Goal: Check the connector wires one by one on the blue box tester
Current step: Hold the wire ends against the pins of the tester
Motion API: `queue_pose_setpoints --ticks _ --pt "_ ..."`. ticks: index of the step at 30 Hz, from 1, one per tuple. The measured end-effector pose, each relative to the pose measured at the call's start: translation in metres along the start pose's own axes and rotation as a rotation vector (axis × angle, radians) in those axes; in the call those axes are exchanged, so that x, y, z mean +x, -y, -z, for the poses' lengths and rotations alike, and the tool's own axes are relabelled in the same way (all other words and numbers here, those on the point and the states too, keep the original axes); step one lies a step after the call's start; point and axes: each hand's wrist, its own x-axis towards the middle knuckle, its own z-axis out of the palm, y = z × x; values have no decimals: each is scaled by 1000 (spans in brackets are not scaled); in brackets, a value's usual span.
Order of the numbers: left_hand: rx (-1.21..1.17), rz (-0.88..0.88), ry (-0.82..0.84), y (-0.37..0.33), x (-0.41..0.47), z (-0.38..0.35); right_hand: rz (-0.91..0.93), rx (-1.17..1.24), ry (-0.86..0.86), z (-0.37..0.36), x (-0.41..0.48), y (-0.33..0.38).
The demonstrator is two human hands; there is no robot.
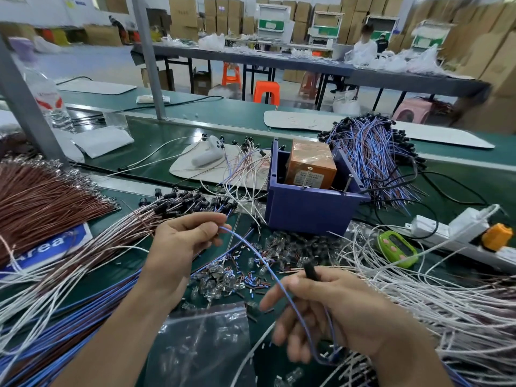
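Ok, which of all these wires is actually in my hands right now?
The single blue wire, held between your left hand and right hand; the brown bundle and white bundle lie unheld.

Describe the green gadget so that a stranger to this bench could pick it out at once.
Start at the blue box in the middle of the green bench and look right to the white power strip. The green gadget lies just in front of the strip's left end, among white wires. It alone is bright green, oval, with pink buttons and a dark screen.
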Motion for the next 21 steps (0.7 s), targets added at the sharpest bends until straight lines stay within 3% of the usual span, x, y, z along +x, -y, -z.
queue_pose_setpoints --ticks 3,7,12,16,21 --pt "23 76 154 -1 -5 -4 67 119 -78 1 8 -4" --pt "251 13 295 8 -16 -22 191 -12 -294 -2 20 -8" --pt "346 -114 234 19 -23 -32 127 50 -369 -17 27 -10" --pt "280 -124 255 18 -22 -31 171 16 -487 -30 38 -15" --pt "243 -140 171 13 -22 -29 250 -75 -502 -31 43 -14"
